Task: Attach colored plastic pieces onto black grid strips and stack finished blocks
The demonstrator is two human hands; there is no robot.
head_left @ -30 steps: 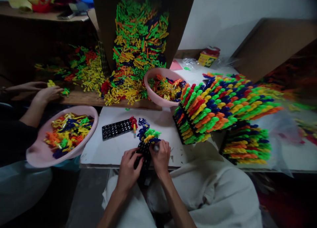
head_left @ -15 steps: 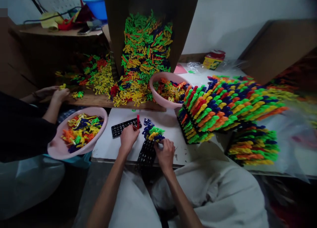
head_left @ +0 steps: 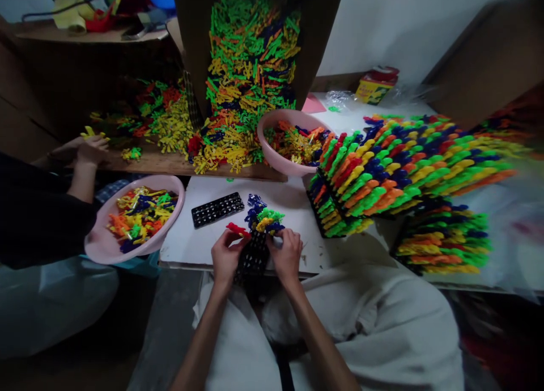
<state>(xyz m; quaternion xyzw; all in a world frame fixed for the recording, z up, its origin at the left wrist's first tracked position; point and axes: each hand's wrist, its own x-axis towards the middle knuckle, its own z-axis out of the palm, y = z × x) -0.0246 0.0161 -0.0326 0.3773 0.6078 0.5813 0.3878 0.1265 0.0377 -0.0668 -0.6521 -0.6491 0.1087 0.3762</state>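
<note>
My left hand [head_left: 226, 256] pinches a small red plastic piece [head_left: 238, 230] by one end, just left of a black perforated rack [head_left: 254, 251]. Blue, green and yellow plastic pieces [head_left: 264, 216] stand clustered at the rack's far end. Closed on the rack's right edge is my right hand [head_left: 287, 254], close to the yellow pieces; its fingertips are partly hidden. A second black perforated rack [head_left: 217, 208], with no pieces in it, lies flat on the white table [head_left: 187, 245] farther to the left.
Filled racks of colourful pieces [head_left: 374, 175] stand at right. Pink basins [head_left: 176, 215] hold loose pieces, with a large heap [head_left: 250, 85] behind. Another person's hand [head_left: 92, 150] is at far left. A red-lidded yellow tub [head_left: 376, 86] stands at the back.
My left hand has moved from the flat rack towards the rack by my right hand, bringing the red piece, now tilted flatter. My right hand stays at the rack's edge.
</note>
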